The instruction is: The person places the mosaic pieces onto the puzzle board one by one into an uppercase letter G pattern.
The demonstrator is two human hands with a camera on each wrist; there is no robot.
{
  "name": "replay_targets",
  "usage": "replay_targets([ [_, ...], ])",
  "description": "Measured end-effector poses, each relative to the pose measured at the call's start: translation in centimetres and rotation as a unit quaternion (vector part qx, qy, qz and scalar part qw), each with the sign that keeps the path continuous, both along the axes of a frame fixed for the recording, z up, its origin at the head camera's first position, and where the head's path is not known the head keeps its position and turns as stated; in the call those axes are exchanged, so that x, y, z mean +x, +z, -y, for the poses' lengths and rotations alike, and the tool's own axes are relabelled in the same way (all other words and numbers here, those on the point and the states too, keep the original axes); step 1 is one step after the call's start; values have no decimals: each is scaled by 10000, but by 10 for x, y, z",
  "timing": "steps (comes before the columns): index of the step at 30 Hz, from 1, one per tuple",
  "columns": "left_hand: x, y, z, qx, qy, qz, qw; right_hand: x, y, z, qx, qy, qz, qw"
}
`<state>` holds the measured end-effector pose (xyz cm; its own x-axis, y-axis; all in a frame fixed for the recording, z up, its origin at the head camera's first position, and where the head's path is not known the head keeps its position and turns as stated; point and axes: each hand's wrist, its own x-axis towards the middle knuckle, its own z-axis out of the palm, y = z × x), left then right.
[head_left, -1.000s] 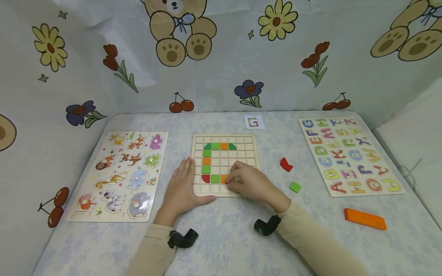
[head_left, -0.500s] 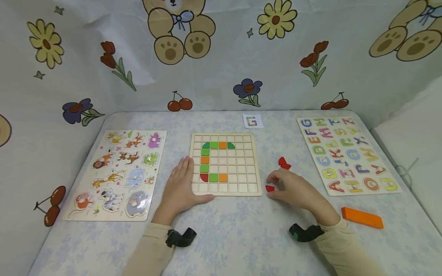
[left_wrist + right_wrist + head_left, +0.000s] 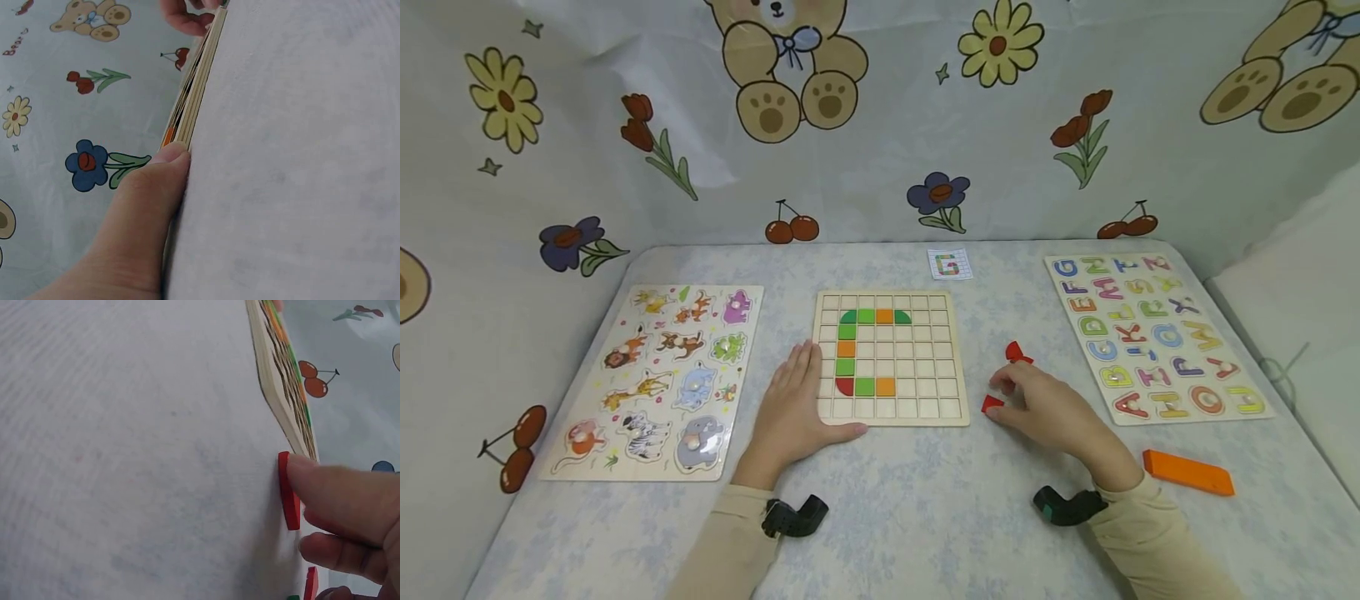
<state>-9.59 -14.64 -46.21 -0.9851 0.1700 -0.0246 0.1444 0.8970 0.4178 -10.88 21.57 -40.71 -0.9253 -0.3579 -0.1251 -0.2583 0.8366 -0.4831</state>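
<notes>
My left hand [image 3: 793,400] lies flat along the left side of a wooden grid board [image 3: 925,417], its thumb spread along the front edge. Green, orange and red tiles fill some of the board's squares in a C-like outline, from a dark green rounded tile [image 3: 902,317] to an orange tile [image 3: 886,387]. Right of the board, my right hand [image 3: 1045,408] bends thumb and forefinger about a small red tile [image 3: 991,403]. In the right wrist view the thumb presses against this red tile [image 3: 289,494]. Other red tiles [image 3: 1013,350] lie just beyond the fingers.
An animal puzzle board [image 3: 651,383] lies at left and a letter puzzle board [image 3: 1161,342] at right. A small pattern card [image 3: 950,264] sits behind the grid board. An orange block [image 3: 1187,472] lies at front right. A printed cloth [image 3: 865,167] rises behind the table.
My right hand has left the orange tile on the board and moved right to the loose red tile, which has turned and shifted slightly. My left hand has stayed put.
</notes>
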Motion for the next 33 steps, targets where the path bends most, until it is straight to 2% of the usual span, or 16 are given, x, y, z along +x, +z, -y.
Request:
replay_targets([
  [3, -1, 0, 0, -9, -5, 1, 10000, -1, -1, 1, 16, -10, 4, 10000],
  [11, -1, 1, 0, 1, -21, 26, 10000, -1, -8, 2, -658, 81, 373, 9971],
  [15, -1, 1, 0, -11, -23, 17, 10000, -5, -8, 7, -877, -4, 335, 9956],
  [22, 0, 1, 0, -24, 2, 41, 10000, -17, -7, 40, -1455, 63, 301, 9889],
  [26, 0, 0, 0, 1, 26, 60, 10000, -21, -8, 63, -1616, 193, 443, 9857],
  [33, -1, 0, -1, -35, 39, 61, 10000, -27, -10, 91, -1450, 334, 462, 9878],
])
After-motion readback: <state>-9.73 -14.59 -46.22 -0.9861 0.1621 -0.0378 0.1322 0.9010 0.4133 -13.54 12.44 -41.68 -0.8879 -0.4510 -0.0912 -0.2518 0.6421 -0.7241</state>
